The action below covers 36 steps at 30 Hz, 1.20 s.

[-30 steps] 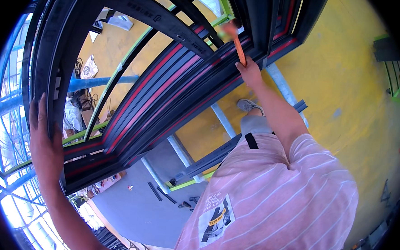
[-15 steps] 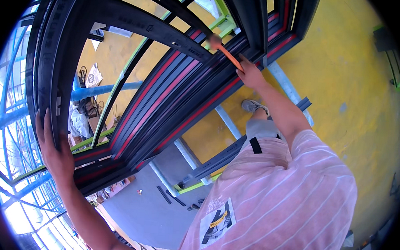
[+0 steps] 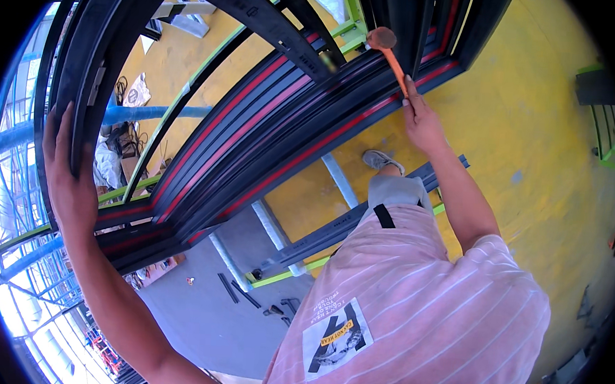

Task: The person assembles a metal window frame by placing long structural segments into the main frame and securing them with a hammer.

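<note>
An orange-handled mallet [image 3: 395,66] with a round reddish-brown head is gripped near its handle end by my right hand [image 3: 424,126]. Its head is raised over stacked black profiles with red strips [image 3: 281,159]. My left hand [image 3: 72,190] grips a long black frame bar [image 3: 85,55] at the left, fingers along its outer side and thumb on the inner side. From that bar's upper part, a wide black crosspiece [image 3: 260,26] slants down to the right, its end close to the stack.
Beneath the profiles are light green rack bars [image 3: 349,13] and a blue rail [image 3: 152,112]. Another dark profile [image 3: 340,225] lies by my legs. Tools [image 3: 280,309] and dark strips [image 3: 236,290] sit on the grey surface, and a green-framed rack [image 3: 608,131] stands far right.
The mallet has swung up and to the right, away from the crosspiece's end. My left hand still holds the frame bar; the whole view has shifted slightly.
</note>
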Each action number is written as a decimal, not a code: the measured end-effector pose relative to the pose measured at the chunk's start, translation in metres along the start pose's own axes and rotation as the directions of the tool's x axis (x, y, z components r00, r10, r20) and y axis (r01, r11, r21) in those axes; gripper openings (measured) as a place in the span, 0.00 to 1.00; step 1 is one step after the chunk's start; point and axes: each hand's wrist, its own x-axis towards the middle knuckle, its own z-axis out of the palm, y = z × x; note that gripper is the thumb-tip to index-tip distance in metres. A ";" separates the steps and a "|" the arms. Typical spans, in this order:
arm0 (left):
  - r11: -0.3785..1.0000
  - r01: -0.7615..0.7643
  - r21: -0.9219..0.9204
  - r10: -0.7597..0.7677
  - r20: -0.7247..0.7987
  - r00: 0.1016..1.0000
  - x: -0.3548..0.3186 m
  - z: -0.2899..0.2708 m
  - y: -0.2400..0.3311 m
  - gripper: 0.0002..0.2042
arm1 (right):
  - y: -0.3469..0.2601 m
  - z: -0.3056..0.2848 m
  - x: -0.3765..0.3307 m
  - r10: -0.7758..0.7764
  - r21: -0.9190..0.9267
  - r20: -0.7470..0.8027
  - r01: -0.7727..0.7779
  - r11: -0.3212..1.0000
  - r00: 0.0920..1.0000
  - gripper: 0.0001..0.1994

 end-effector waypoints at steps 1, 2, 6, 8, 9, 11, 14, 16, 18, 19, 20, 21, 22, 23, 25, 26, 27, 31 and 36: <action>1.000 0.009 -0.010 -0.009 0.002 1.000 -0.002 0.000 -0.001 0.26 | -0.001 -0.001 0.001 -0.068 -0.003 -0.027 0.068 0.998 0.997 0.29; 1.000 -0.003 -0.022 0.003 -0.008 1.000 0.000 0.001 -0.001 0.26 | 0.014 0.007 -0.007 -0.029 -0.076 0.011 0.030 0.997 1.000 0.29; 0.999 0.008 -0.045 -0.008 -0.013 1.000 0.004 0.003 0.005 0.26 | 0.057 0.030 -0.022 0.274 -0.329 0.243 -0.187 0.926 0.930 0.29; 1.000 0.008 -0.007 -0.008 -0.025 1.000 0.005 0.004 0.003 0.27 | 0.053 0.027 -0.009 0.347 -0.378 0.289 -0.227 0.898 0.892 0.29; 1.000 -0.004 -0.015 0.003 -0.022 1.000 0.001 0.005 0.002 0.27 | 0.046 0.023 -0.010 0.325 -0.371 0.283 -0.209 0.905 0.902 0.30; 0.999 -0.024 -0.030 0.023 -0.030 0.999 -0.002 0.004 0.001 0.27 | 0.032 0.019 -0.011 0.206 -0.289 0.206 -0.142 0.947 0.957 0.30; 0.999 -0.023 -0.042 0.021 -0.034 0.999 -0.003 0.005 0.000 0.27 | 0.030 0.025 -0.017 -0.004 -0.145 0.026 0.008 0.989 1.000 0.30; 0.998 -0.032 -0.058 0.029 -0.050 0.998 0.005 0.005 0.004 0.26 | 0.058 0.042 -0.023 -0.056 -0.139 -0.012 0.054 0.989 0.998 0.30; 0.997 -0.043 -0.062 0.039 -0.076 0.996 0.012 0.003 0.011 0.25 | 0.060 0.038 -0.014 0.198 -0.298 0.245 -0.120 0.947 0.949 0.30; 0.997 -0.015 -0.077 0.008 -0.091 0.996 0.017 0.006 0.011 0.24 | 0.061 0.036 -0.011 0.332 -0.389 0.347 -0.187 0.902 0.877 0.30; 0.996 0.016 -0.093 -0.025 -0.099 0.995 0.021 0.012 0.009 0.23 | 0.056 0.034 -0.008 0.317 -0.377 0.343 -0.180 0.909 0.884 0.31; 0.993 0.044 -0.110 -0.056 -0.107 0.993 0.024 0.015 0.008 0.22 | 0.051 0.033 -0.006 0.303 -0.365 0.337 -0.173 0.915 0.891 0.31; 0.990 0.074 -0.123 -0.086 -0.091 0.992 0.023 0.013 0.003 0.20 | 0.046 0.032 -0.003 0.291 -0.354 0.330 -0.168 0.920 0.898 0.32; 0.987 0.071 -0.146 -0.086 -0.098 0.991 0.027 0.020 0.002 0.20 | 0.047 0.029 -0.002 0.324 -0.338 0.283 -0.222 0.915 0.903 0.29; 0.983 0.080 -0.166 -0.094 -0.075 0.993 0.022 0.020 -0.002 0.21 | 0.046 0.033 -0.013 0.385 -0.286 0.230 -0.316 0.905 0.894 0.26; 0.987 0.048 -0.156 -0.061 -0.080 0.995 0.021 0.016 -0.001 0.20 | 0.054 0.039 -0.020 0.398 -0.254 0.236 -0.339 0.906 0.886 0.23; 0.987 0.042 -0.153 -0.054 -0.079 0.995 0.022 0.015 0.000 0.21 | 0.066 0.050 -0.030 0.414 -0.222 0.242 -0.365 0.904 0.878 0.20; 0.990 0.090 -0.110 -0.094 -0.031 0.995 0.016 0.009 0.008 0.27 | 0.065 0.087 -0.040 0.554 0.417 0.390 -0.677 0.606 0.736 0.13; 0.998 0.038 0.053 -0.042 0.072 0.997 0.022 -0.006 0.009 0.35 | 0.052 0.160 -0.021 0.563 0.630 0.327 -0.619 0.469 0.759 0.12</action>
